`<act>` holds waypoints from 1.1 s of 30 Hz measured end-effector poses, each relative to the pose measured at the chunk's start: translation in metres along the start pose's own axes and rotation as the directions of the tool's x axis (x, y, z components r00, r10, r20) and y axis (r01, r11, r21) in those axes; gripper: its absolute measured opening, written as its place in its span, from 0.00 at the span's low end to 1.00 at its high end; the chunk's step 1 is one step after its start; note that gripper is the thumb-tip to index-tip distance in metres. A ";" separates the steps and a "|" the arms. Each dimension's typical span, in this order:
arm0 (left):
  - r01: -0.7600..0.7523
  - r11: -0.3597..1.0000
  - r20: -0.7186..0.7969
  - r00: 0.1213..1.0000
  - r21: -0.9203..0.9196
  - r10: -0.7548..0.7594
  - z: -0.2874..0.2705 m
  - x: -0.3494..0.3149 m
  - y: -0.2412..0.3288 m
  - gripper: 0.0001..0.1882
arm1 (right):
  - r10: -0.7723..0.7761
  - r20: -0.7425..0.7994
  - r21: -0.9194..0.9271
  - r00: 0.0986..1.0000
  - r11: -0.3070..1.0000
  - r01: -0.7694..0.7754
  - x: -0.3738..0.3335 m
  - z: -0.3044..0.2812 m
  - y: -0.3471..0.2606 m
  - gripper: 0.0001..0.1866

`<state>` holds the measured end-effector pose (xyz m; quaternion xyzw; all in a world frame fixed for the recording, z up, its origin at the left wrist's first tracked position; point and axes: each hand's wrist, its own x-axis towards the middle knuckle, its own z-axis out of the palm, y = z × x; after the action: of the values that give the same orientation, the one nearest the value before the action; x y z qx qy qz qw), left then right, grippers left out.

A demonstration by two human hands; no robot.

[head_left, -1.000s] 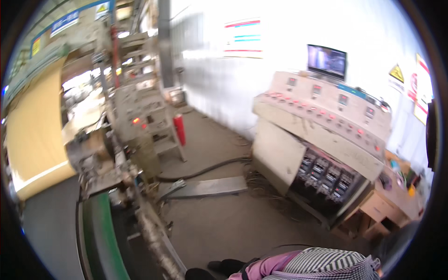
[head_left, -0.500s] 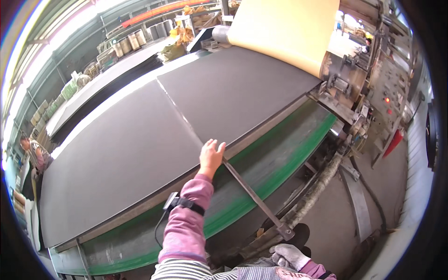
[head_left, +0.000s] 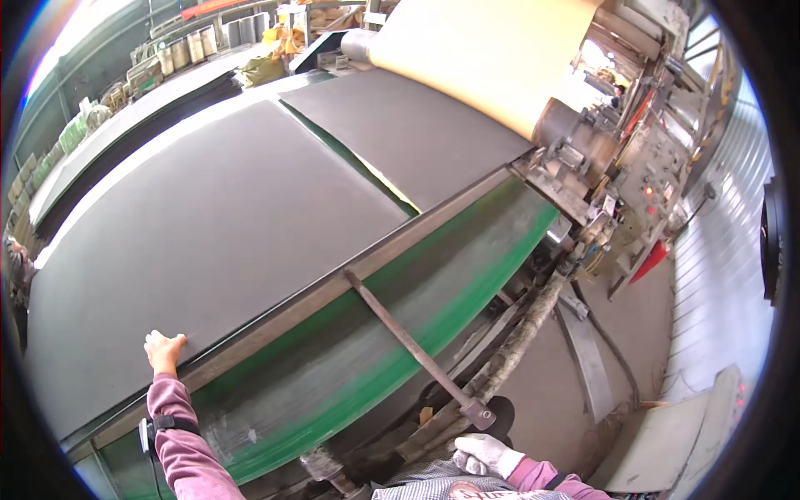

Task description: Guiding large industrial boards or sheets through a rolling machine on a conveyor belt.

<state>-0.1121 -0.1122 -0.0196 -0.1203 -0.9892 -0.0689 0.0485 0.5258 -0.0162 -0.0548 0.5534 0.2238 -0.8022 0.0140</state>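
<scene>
My bare left hand [head_left: 164, 352], in a pink sleeve, rests at the near edge of a large dark grey sheet [head_left: 217, 217]. Its thumb stands apart from the fingers, and no separate object shows in it. A second dark grey sheet [head_left: 433, 133] lies farther right, with a narrow gap between the two. Green belt and a pale strip show in that gap. Close to my body, my right hand [head_left: 487, 457] wears a whitish glove, its fingers curled closed with nothing visible in them. Just beyond it is the knobbed near end of a metal bar [head_left: 417, 350].
A wide yellowish sheet [head_left: 483, 50] rises over a roller at the far right. Beside it stand machine parts and a control panel [head_left: 658, 179] with red lights. A green-edged belt [head_left: 400, 367] runs below the table rail [head_left: 275, 321]. Stacked sheets [head_left: 125, 150] lie beyond the table.
My left hand has moved left along the sheet's edge. Both sheets have shifted right relative to the bar, and the gap between them has widened. My right hand stays near my body.
</scene>
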 end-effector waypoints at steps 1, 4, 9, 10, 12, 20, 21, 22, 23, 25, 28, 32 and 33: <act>-0.006 1.000 0.003 1.000 -0.010 0.007 0.002 0.001 0.006 0.32 | 0.011 -0.003 -0.004 1.000 1.000 -0.011 0.000 0.004 -0.002 0.14; -0.223 0.975 -0.027 0.974 0.009 0.223 0.008 -0.005 0.028 0.36 | -0.056 -0.034 -0.050 0.998 0.997 0.054 -0.012 0.011 -0.005 0.15; -0.499 0.794 0.028 0.841 -0.347 0.541 0.001 -0.063 0.106 0.27 | -0.075 -0.006 -0.052 0.997 0.996 0.075 -0.005 0.004 -0.002 0.17; -0.543 0.792 0.057 0.814 -0.279 0.578 -0.008 -0.081 0.126 0.28 | -0.076 -0.009 -0.057 0.997 0.996 0.075 -0.008 0.004 -0.005 0.17; -0.627 0.730 0.002 0.758 -0.272 0.652 0.008 -0.093 0.135 0.30 | -0.067 -0.038 -0.077 0.997 0.995 0.064 -0.012 0.006 -0.007 0.17; -0.384 0.848 -0.188 0.862 0.365 0.471 0.045 0.002 -0.076 0.10 | -0.175 -0.020 -0.083 0.984 0.982 0.173 0.000 0.002 0.010 0.13; -0.264 0.889 -0.224 0.905 0.374 0.363 0.052 0.011 -0.108 0.10 | -0.172 -0.003 -0.081 0.985 0.982 0.171 -0.002 0.003 0.008 0.12; -0.269 0.888 -0.222 0.903 0.374 0.367 0.048 0.007 -0.117 0.10 | -0.159 -0.020 -0.081 0.987 0.984 0.157 -0.006 0.006 0.003 0.13; -0.186 0.962 -0.198 0.954 0.198 0.225 0.041 0.000 -0.122 0.12 | -0.161 -0.021 -0.078 0.987 0.984 0.159 -0.004 0.003 0.004 0.13; -0.074 0.997 -0.152 0.985 0.022 0.077 0.035 -0.014 -0.120 0.17 | -0.123 0.020 -0.036 0.992 0.992 0.123 0.002 -0.002 0.007 0.13; -0.316 0.943 -0.192 0.937 -0.109 0.292 0.039 -0.043 -0.080 0.22 | -0.124 -0.006 -0.052 0.992 0.991 0.124 -0.001 0.005 0.005 0.12; -0.409 0.900 -0.168 0.908 -0.149 0.385 0.014 -0.072 -0.016 0.23 | -0.145 0.016 -0.039 0.989 0.989 0.146 -0.005 0.001 0.005 0.12; -0.438 0.887 -0.180 0.894 -0.149 0.411 0.015 -0.078 0.002 0.23 | -0.149 0.011 -0.039 0.989 0.988 0.149 -0.003 -0.001 0.008 0.12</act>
<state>-0.0378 -0.1255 -0.0429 -0.3327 -0.9219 -0.1567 0.1218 0.5299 -0.0241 -0.0553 0.5316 0.2802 -0.7986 -0.0341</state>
